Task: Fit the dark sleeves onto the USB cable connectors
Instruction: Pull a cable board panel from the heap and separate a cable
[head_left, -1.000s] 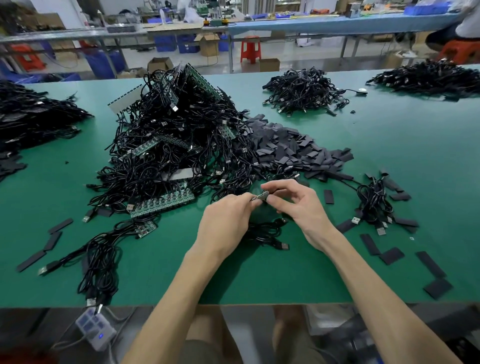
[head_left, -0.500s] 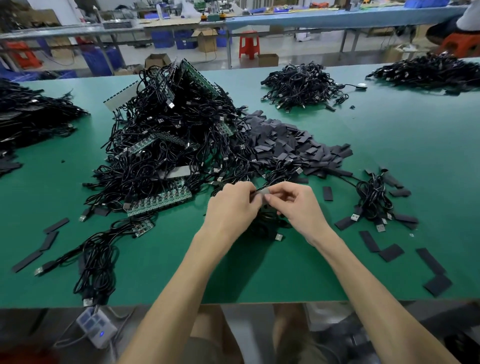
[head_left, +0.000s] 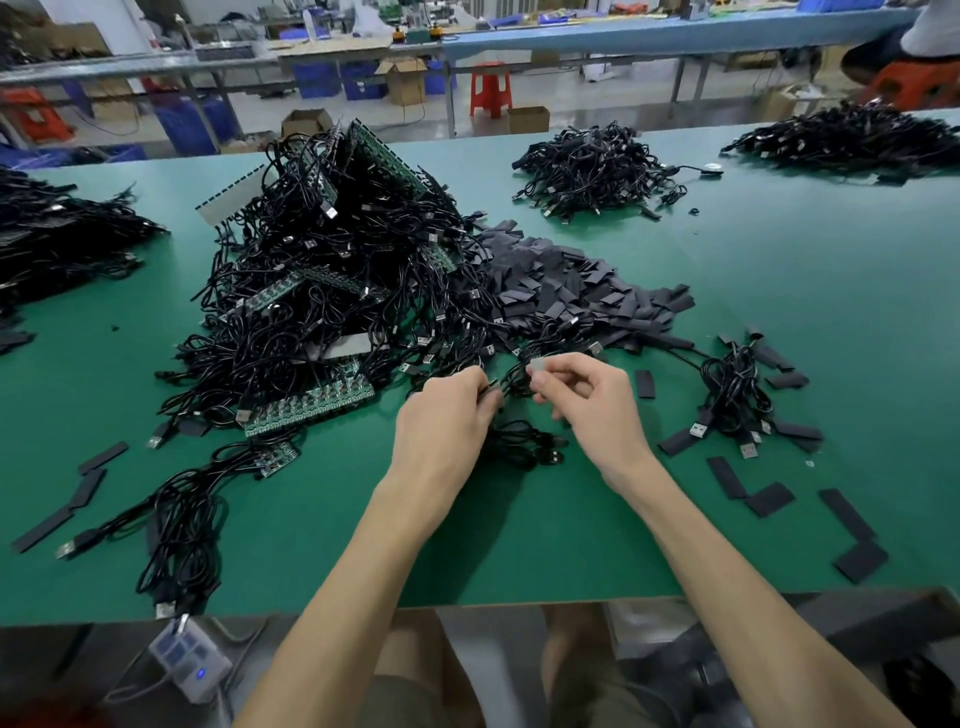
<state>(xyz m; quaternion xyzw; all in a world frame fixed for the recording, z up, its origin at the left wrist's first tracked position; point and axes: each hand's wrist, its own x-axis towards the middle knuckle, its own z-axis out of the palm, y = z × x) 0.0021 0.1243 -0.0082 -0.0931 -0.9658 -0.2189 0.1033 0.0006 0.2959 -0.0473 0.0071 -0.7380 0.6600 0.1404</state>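
Note:
My right hand (head_left: 587, 405) pinches a small grey USB connector (head_left: 536, 367) between thumb and forefinger, just in front of the sleeve pile. My left hand (head_left: 441, 421) has its fingers curled round the black cable (head_left: 524, 447) close beside it; whether a sleeve is between its fingertips is hidden. That cable lies coiled on the green table (head_left: 571, 530) under both hands. A heap of flat dark sleeves (head_left: 561, 291) lies just beyond my hands. To its left rises a big tangle of black USB cables and green circuit boards (head_left: 322, 301).
A small bundle of cables (head_left: 737, 395) with loose sleeves (head_left: 769, 499) lies to the right. More sleeves (head_left: 83, 488) and a cable bundle (head_left: 176, 525) lie at the left front. Further cable piles (head_left: 592, 166) sit at the back and far left. The table's front edge is near my elbows.
My hands have drawn apart a little. The connector, earlier held between both hands, is now in my right fingers alone, and my left hand has slid back along the cable.

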